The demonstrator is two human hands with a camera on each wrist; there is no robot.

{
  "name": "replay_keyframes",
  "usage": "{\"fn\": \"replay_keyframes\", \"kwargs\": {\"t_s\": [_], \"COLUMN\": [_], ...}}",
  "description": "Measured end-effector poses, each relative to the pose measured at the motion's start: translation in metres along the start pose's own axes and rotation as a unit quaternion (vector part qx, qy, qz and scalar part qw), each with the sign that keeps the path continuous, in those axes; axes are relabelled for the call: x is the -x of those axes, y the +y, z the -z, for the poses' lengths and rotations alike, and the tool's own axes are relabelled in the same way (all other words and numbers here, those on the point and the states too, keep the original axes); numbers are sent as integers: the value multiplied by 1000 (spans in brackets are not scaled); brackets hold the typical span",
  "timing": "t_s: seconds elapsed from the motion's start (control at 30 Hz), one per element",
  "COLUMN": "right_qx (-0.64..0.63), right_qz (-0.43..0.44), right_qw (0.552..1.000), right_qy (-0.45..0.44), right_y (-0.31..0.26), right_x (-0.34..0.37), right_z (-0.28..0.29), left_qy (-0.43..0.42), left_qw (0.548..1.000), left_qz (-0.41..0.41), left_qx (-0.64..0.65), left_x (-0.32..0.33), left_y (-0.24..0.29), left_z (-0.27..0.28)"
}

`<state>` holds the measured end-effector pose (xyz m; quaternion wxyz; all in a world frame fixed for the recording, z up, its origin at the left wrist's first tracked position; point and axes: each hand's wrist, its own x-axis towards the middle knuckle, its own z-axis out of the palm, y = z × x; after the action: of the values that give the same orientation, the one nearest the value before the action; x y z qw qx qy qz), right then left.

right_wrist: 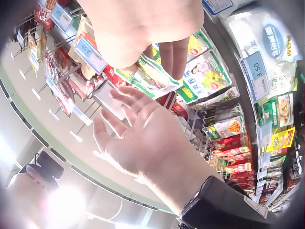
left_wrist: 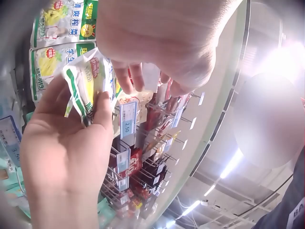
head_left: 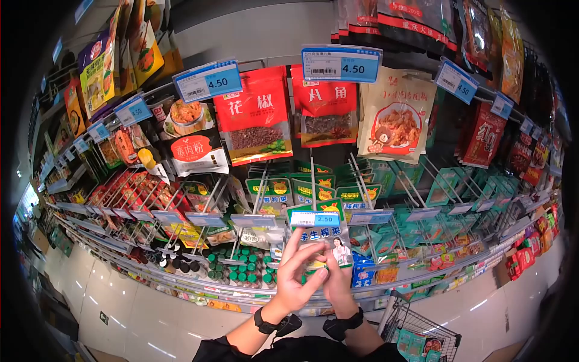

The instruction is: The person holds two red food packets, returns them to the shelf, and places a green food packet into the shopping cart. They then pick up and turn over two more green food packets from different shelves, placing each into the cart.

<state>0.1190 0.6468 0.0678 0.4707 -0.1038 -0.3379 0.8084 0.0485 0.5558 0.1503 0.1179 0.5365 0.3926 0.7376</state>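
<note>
A green-and-white pickle packet (head_left: 330, 232) is upright in front of the lower rack, behind a 2.50 price tag (head_left: 325, 219). My right hand (head_left: 339, 282) pinches its lower part; in the left wrist view that hand (left_wrist: 69, 143) has thumb and fingers round the bent packet (left_wrist: 89, 81). The right wrist view shows my right hand (right_wrist: 145, 28) close up, gripping the packet (right_wrist: 153, 80). Beside it my left hand (head_left: 295, 279) has loosely extended fingers, its palm facing the right wrist camera (right_wrist: 143, 131). That left hand (left_wrist: 159, 43) holds nothing visible; contact with the packet is unclear.
Red spice bags (head_left: 253, 117) and a beige bag (head_left: 395, 114) hang above, with price tags (head_left: 341, 64) on hooks. More green packets (head_left: 270, 188) hang behind. Green-capped bottles (head_left: 244, 274) stand lower left. A wire cart (head_left: 416, 326) holding packets is at lower right.
</note>
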Motion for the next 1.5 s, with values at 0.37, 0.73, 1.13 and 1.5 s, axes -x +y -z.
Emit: {"fn": "replay_keyframes", "kwargs": {"t_s": [0.37, 0.73, 1.13, 1.5], "right_qx": [-37, 193, 193, 238], "right_qz": [-9, -37, -2, 7], "right_qw": [999, 979, 981, 959], "right_qy": [15, -57, 14, 151], "right_y": [12, 3, -27, -44], "right_x": [-1, -28, 22, 86], "right_z": [-2, 7, 16, 68], "left_qy": [-2, -29, -48, -344], "left_qw": [993, 980, 967, 883], "left_qz": [43, 25, 116, 242], "left_qx": [-110, -196, -223, -207], "left_x": [14, 19, 49, 75], "left_y": [-10, -16, -26, -12], "left_z": [3, 12, 28, 25]}}
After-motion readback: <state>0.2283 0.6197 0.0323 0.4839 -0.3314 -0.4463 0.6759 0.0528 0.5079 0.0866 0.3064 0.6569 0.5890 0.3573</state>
